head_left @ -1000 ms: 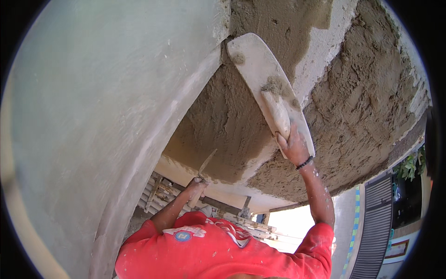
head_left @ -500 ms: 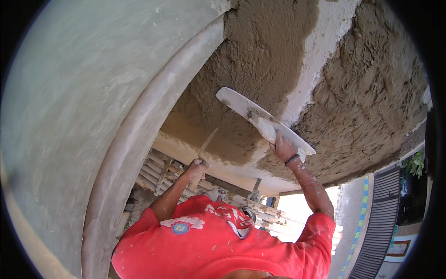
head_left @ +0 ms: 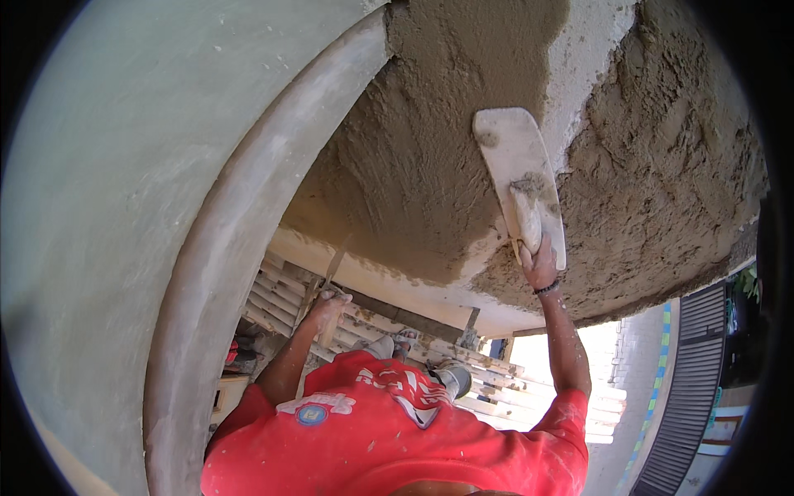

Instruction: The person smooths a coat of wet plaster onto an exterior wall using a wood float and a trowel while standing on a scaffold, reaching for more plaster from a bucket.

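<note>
The right hand [head_left: 542, 266] clenched the handle of a pale, flat plastering float [head_left: 519, 178], its blade lying above the fingers against wet, coarse brown mortar [head_left: 430, 157]. Smoothing there called for flat, even pressure. The left hand [head_left: 328, 307] gripped a thin trowel [head_left: 333, 273], well below, beside the smooth curved moulding [head_left: 223, 273].

Right hand [head_left: 542, 266] raised overhead, grip closed; left hand [head_left: 328, 307] lower, seemingly clenched.
</note>
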The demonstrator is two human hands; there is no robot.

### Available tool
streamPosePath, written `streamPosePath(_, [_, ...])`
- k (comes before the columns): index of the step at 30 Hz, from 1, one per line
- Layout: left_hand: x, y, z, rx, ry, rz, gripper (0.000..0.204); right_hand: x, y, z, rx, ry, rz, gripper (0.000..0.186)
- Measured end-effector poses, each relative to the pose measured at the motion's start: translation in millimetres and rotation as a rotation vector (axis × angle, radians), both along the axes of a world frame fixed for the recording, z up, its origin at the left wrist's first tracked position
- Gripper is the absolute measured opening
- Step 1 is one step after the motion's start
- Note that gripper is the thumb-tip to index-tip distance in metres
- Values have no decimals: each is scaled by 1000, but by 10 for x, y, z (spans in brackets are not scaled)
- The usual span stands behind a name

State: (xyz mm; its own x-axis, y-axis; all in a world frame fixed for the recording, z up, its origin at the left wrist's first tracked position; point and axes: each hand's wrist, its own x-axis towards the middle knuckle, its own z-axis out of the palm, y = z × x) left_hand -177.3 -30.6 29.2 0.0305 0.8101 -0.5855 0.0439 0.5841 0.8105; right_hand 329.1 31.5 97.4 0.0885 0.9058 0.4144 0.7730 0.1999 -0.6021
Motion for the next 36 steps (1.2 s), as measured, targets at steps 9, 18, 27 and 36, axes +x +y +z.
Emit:
streamPosePath(9, [282,305,9,24,-70,-65,27,-992,439,1663,413,406,18,43])
streamPosePath(18, [70,119,-526,-86,-10,-26,25,-1339,517,-344,240,245,-149,56])
streamPosePath(27, [79,274,-776,-125,23,-123,19,-1122,362,-1259,42,297,-104,53])
streamPosePath(36, [-100,721,-1274,-236,157,-279,20,-779,295,1101,401,209,-117,46])
